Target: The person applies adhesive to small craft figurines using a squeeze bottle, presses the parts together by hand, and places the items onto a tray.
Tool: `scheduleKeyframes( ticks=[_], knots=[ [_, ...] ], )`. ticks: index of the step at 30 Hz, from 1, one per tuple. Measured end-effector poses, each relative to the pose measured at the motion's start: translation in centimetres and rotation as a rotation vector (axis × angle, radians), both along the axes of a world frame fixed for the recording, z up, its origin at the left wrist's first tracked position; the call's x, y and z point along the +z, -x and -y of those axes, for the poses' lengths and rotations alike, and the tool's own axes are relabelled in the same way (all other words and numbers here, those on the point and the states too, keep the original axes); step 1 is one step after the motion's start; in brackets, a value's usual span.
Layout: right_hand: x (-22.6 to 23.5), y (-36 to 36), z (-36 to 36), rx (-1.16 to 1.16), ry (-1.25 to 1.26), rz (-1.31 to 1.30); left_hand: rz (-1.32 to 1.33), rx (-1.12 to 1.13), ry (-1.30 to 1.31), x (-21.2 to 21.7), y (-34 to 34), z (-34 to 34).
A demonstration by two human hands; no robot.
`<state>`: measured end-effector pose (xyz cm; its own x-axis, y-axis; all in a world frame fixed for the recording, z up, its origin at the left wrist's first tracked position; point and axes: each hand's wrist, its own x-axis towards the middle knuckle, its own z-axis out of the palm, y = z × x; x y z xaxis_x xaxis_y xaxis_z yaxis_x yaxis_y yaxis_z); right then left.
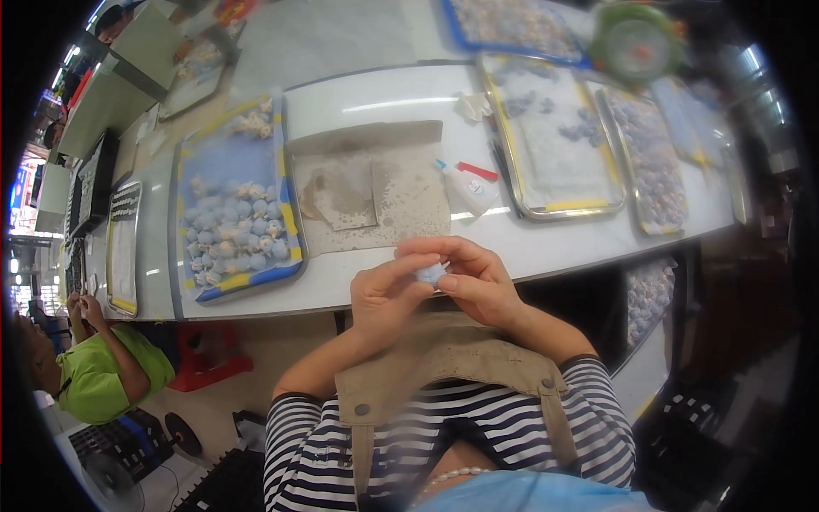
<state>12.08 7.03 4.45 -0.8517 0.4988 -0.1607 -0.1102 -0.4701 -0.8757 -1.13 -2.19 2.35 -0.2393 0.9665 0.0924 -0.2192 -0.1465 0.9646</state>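
Between the fingertips of my two hands is a small light-blue piece (431, 274), rounded and partly covered by the fingers; its exact kind does not show. My left hand (386, 288) is closed on its left side, thumb and fingers pinching. My right hand (474, 280) grips it from the right, thumb pressed against it. Both hands are held just off the near table edge, before a stained cardboard sheet (414, 200). Beyond them lies a white squeeze bottle (471, 191) with a blue tip, beside a red strip-like item (478, 171).
At left, a tray (296, 243) with yellow and blue edging holds many light-blue and cream pieces. More trays (570, 207) of small parts stand to the right. A round green-rimmed object (638, 47) is at the far right. A co-worker in a green shirt (111, 375) sits left.
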Motion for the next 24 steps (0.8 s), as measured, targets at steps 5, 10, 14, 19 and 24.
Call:
scheduleKeyframes(
  ticks=[5,10,14,19,24],
  knots=[
    [-0.4,-1.7,-0.7,-0.07,0.096,-0.024,-0.154,0.01,-0.019,0.5,-1.6,-1.2],
    [-0.9,-2.3,-1.7,-0.03,0.111,-0.058,-0.072,0.054,0.01,0.1,-2.6,-1.8],
    [-0.5,-1.8,-1.2,-0.033,0.044,-0.017,-0.152,0.059,0.09,1.0,-1.9,-1.3],
    [-0.1,0.8,0.9,-0.138,0.032,-0.034,0.009,0.025,0.07,1.5,0.3,0.4],
    [0.1,4.1,2.8,-0.114,0.003,-0.013,0.049,-0.009,0.069,1.4,3.3,2.7]
  ],
)
